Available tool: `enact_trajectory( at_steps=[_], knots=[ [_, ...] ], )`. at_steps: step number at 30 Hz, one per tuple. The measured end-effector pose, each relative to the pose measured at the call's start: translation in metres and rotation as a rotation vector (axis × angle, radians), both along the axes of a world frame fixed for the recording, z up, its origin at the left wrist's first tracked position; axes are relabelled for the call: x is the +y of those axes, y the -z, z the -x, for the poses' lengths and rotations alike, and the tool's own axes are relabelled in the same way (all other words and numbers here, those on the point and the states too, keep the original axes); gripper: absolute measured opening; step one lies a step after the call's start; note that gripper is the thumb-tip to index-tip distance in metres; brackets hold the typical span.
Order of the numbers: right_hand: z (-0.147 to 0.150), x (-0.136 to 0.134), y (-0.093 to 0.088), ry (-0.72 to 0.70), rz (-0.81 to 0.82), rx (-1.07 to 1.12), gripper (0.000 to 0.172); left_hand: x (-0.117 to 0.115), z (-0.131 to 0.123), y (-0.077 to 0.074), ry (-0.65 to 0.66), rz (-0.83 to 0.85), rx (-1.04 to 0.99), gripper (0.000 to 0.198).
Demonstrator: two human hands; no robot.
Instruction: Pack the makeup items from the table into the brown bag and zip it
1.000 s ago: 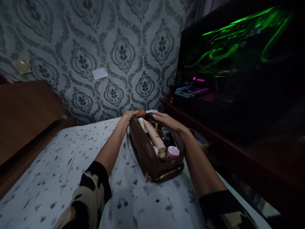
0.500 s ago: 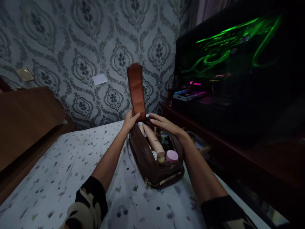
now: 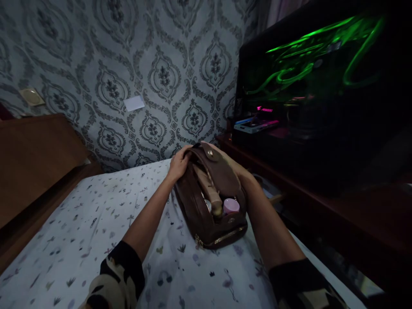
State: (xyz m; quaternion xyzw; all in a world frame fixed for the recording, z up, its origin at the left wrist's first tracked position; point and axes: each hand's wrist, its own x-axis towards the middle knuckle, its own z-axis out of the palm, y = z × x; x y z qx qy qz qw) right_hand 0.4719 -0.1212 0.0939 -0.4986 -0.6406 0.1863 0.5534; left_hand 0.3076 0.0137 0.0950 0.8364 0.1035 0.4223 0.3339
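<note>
A brown leather bag (image 3: 196, 214) lies on the patterned bed sheet, its zipped top open. Inside show a beige tube (image 3: 207, 186) and a pink-lidded jar (image 3: 231, 206). The bag's strap (image 3: 220, 171), with a metal snap near its end, is folded down over the right part of the opening. My left hand (image 3: 179, 163) is closed on the bag's far left edge, by the strap's base. My right hand (image 3: 227, 159) lies along the far right side, partly behind the strap; its fingers are hidden.
To the right, a dark computer case (image 3: 289, 116) with green lights stands on a reddish-brown desk (image 3: 309, 193). A brown wooden headboard or board (image 3: 38, 159) is at the left. Patterned wallpaper (image 3: 164, 77) rises behind the bed.
The strap, upright with its orange-brown underside showing before, has come down over the bag's opening and covers the dark bottle. My right hand's fingers have gone behind it.
</note>
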Motion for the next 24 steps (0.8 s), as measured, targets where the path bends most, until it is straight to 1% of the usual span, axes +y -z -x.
enact_trajectory(
  at_steps=[5,10,15,19,22,24],
  knots=[
    [0.003,-0.005,-0.008,-0.061,0.013,0.001,0.06,-0.019,0.01,-0.003,-0.061,-0.063,0.088,0.034],
    [0.008,-0.011,-0.013,-0.055,0.031,0.022,0.05,-0.034,0.014,-0.002,-0.077,-0.019,0.043,0.034],
    [0.008,-0.011,-0.011,-0.062,0.066,0.046,0.047,-0.046,0.019,0.003,-0.103,-0.097,0.079,0.042],
    [0.008,-0.013,-0.008,-0.031,0.09,0.068,0.046,-0.057,0.026,0.004,-0.094,-0.105,0.065,0.041],
    [0.011,-0.02,-0.007,-0.024,0.099,0.052,0.047,-0.07,0.033,0.003,-0.095,-0.088,0.05,0.04],
    [0.015,-0.026,-0.008,0.005,0.079,0.035,0.045,-0.083,0.039,0.004,-0.11,-0.077,0.028,0.04]
  ],
)
